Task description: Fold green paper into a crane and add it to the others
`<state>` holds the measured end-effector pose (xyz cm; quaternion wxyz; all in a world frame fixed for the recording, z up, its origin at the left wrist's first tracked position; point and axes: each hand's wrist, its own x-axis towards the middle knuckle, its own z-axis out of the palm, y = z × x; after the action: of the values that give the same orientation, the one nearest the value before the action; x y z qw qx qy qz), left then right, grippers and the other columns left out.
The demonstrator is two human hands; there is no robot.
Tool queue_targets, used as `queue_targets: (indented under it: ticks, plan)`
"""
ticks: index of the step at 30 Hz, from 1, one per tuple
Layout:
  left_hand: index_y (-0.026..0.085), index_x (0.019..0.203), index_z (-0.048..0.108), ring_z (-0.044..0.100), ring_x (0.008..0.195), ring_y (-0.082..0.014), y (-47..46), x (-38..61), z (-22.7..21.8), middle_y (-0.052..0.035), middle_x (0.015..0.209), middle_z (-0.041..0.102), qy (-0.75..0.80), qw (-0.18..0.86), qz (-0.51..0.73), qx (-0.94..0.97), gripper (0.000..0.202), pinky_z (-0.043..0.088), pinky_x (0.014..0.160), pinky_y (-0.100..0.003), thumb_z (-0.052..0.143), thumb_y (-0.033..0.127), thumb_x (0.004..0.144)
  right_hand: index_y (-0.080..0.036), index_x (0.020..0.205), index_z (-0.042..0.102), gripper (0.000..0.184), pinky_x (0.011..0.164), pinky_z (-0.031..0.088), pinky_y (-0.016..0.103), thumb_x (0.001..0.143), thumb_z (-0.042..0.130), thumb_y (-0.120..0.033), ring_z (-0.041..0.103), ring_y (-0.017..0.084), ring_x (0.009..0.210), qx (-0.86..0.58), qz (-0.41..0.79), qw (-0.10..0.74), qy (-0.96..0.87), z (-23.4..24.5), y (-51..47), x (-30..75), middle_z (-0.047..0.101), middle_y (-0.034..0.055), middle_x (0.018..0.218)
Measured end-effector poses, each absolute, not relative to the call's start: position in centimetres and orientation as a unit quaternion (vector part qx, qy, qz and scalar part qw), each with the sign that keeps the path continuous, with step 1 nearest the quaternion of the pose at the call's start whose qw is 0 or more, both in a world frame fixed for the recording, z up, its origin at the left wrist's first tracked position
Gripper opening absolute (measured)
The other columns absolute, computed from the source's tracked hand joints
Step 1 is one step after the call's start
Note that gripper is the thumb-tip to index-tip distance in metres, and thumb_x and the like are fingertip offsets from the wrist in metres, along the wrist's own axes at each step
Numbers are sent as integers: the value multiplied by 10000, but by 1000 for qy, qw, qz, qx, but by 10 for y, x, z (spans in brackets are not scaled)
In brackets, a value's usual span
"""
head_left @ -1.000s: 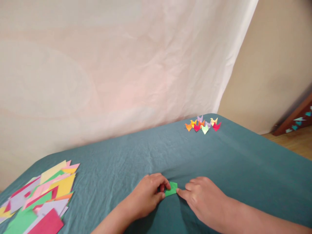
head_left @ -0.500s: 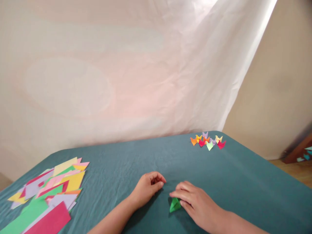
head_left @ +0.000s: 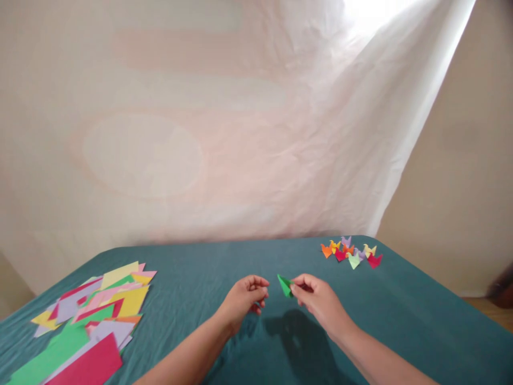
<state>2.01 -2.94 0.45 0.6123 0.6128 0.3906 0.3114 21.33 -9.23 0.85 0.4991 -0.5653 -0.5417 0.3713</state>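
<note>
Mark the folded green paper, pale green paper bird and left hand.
Folded green paper [head_left: 285,286], head view: middle of visible side.
Pale green paper bird [head_left: 354,261], head view: its body.
Left hand [head_left: 242,298], head view: back of hand.

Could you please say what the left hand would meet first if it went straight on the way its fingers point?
Probably the green folded paper held by the right hand; the left hand points toward it across a gap, though depth is unclear.
</note>
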Motion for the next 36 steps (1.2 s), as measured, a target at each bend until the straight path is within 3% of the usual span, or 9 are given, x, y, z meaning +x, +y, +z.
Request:
queue_targets:
  ticks: [2,5,12,18,24,28,31,36]
  plan:
    - [149,961,538,588,658,-125,-26,28,8,-18,789,586,386,621,324,601,306,445,518,-209,624,322,724,-161,763,586,244,448,307,208,781,594,-404,443,102,458,-554,395,556,-478,7,-70,208,522,-44,535]
    - [157,969,524,599,696,-141,-22,36,8,-37,861,602,382,606,361,597,366,461,520,-213,677,275,658,-176,780,552,270,420,306,205,780,573,-445,427,98,424,-545,401,573,-463,-6,-50,192,542,-44,538]
    - [169,819,535,564,630,-132,-23,35,-18,2,736,608,406,529,421,615,183,434,509,-206,585,123,649,-182,767,527,277,393,285,194,804,550,-456,407,89,373,-533,449,511,-504,-34,-54,169,569,-40,503]
    - [180,795,554,541,651,-126,-24,35,-24,27,703,582,412,447,422,672,173,425,601,-218,511,66,671,-189,782,562,193,604,433,245,834,560,-375,567,152,621,-531,330,522,-580,-30,-59,172,594,-13,678]
    - [188,884,546,551,652,-125,-26,33,-24,21,749,584,398,465,405,680,178,436,600,-219,545,121,719,-178,758,604,206,649,414,248,845,559,-360,555,167,700,-535,271,508,-618,-25,-59,180,590,1,726]
    - [198,975,512,555,598,-115,-27,33,-21,30,753,561,385,495,436,645,241,447,562,-221,588,205,746,-174,714,617,248,726,428,267,825,580,-393,571,186,798,-511,292,510,-628,-24,-54,189,614,31,827]
    - [195,884,527,554,577,-116,-26,32,-17,36,722,554,394,481,448,643,182,446,561,-227,620,276,750,-168,702,607,283,761,434,287,818,582,-424,574,199,843,-485,349,528,-604,-25,-52,190,631,50,886]
    - [185,771,546,544,594,-128,-22,28,-15,34,650,566,421,436,456,652,132,426,587,-234,616,298,768,-180,696,536,268,632,417,245,798,608,-418,537,146,651,-457,442,536,-556,-25,-57,185,578,-13,685]
